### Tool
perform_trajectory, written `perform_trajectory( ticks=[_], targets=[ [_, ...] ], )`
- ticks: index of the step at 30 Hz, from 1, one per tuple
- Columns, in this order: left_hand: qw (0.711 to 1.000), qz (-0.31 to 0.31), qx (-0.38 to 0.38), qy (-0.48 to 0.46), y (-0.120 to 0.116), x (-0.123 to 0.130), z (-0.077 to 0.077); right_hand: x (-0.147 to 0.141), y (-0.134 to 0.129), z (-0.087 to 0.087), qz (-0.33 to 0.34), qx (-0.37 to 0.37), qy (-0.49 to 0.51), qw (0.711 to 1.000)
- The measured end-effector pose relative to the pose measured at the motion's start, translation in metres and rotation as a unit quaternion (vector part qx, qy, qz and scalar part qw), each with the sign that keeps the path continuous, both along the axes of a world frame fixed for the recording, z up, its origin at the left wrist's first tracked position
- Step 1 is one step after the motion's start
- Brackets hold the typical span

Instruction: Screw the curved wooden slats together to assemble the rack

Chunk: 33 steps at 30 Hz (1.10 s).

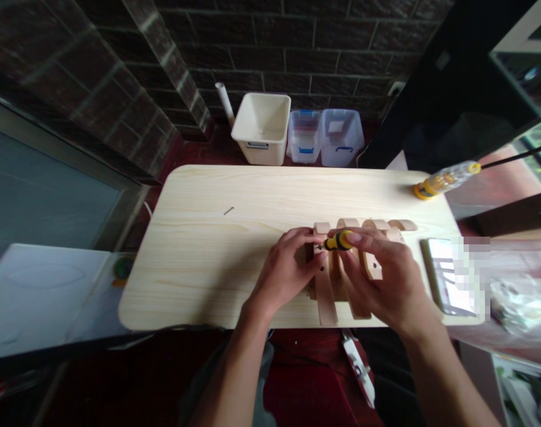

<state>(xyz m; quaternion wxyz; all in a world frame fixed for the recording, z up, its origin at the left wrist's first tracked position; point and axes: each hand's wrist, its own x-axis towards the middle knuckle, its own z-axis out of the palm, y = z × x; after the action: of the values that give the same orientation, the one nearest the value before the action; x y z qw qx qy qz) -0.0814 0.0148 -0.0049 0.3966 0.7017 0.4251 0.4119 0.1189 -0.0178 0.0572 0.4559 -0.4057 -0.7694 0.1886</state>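
So the slatted wooden piece [327,299] is my landmark here. It's pale, smooth wood, a row of flat strips with rounded, curved ends at the far side and small dark spots on their faces. It sits on the table [185,249], a light board with soft streaky grain and rounded corners.

The right hand [390,273] is over the piece, fingers and thumb closed around a stubby yellow-and-black screwdriver [338,241], which is tilted with its tip end toward the leftmost strip. The left hand [286,264] comes in from the left side of the piece, thumb and fingertips close together on that strip, right around the tip. Can't tell if they're actually pinching anything or how much gap is left.

Left of the piece and a bit beyond it is a thin dark screw [228,210] lying on its side. Just right of it is a flat slab with a glossy, reflective face [448,276], partly pixelated. Beyond it to the right, a clear plastic tube with yellow ends [447,179] lies at a slant.

Past the far side of the piece, off the table, there's a cream tapered bin [264,145], two see-through plastic boxes [305,139] and a dark, rough block wall [297,35].
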Motion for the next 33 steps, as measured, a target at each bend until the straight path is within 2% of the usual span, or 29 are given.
perform_trajectory(
  ticks=[21, 26, 33],
  targets=[
    [1.0, -0.01, 0.001, -0.005, -0.0005, -0.0029, -0.0042, -0.0025, 0.0004, 0.0012, -0.002, 0.003, 0.006, 1.0],
    [1.0, -0.005, 0.001, 0.002, -0.0009, -0.003, -0.0065, -0.0016, 0.0012, 0.0005, -0.01, 0.025, -0.004, 1.0],
    [1.0, -0.008, 0.001, -0.002, -0.0004, -0.0028, -0.0066, -0.0031, -0.0002, 0.0014, -0.015, 0.008, 0.003, 1.0]
  ],
)
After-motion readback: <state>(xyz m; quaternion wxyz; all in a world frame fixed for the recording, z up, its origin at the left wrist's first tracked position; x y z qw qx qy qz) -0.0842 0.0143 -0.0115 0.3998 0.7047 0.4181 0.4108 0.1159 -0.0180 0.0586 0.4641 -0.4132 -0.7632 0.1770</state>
